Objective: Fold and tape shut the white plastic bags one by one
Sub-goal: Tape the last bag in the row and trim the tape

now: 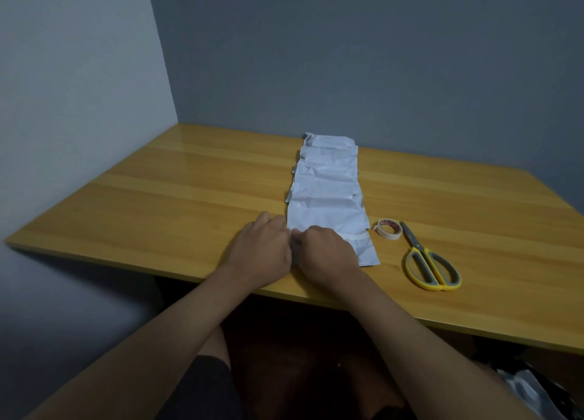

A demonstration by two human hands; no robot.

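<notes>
Several white plastic bags (327, 182) lie overlapped in a row that runs from the back of the wooden table (177, 198) toward me. The nearest bag (366, 246) lies close to the front edge. My left hand (259, 249) and my right hand (325, 249) sit side by side on its left edge, fingers curled and pinching the plastic there. Most of that bag's left part is hidden under my hands. A roll of white tape (390, 229) lies just right of the bag. Yellow-handled scissors (426, 261) lie right of the tape.
Grey walls meet at a corner behind the table's back left. The table's front edge runs just under my wrists. Dark and silvery plastic (531, 391) lies low at the right, below the table.
</notes>
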